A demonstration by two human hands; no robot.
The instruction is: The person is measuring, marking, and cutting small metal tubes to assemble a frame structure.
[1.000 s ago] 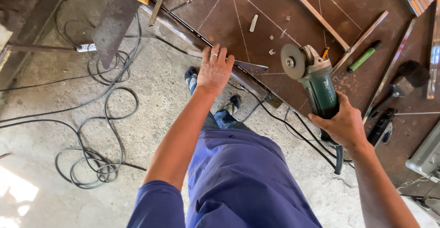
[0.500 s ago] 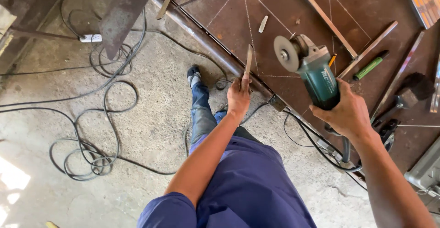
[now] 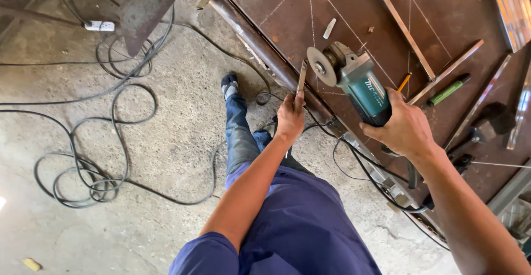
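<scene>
- Your left hand (image 3: pixel 290 117) is clamped on a short flat metal strip (image 3: pixel 301 77), held upright just beside the grinder's disc (image 3: pixel 321 66).
- Your right hand (image 3: pixel 405 128) grips the teal angle grinder (image 3: pixel 362 87) by its body, above the rusty brown tabletop (image 3: pixel 354 9).
- A green marker (image 3: pixel 448 90) and long metal bars (image 3: pixel 401 26) lie on the tabletop; black cables (image 3: pixel 105 159) loop across the concrete floor (image 3: pixel 166 142).

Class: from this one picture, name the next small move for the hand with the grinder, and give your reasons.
Probably bring the grinder in the right hand slightly leftward to the metal strip. The left hand holds the strip upright, and the disc faces its edge, close but apart.
</scene>
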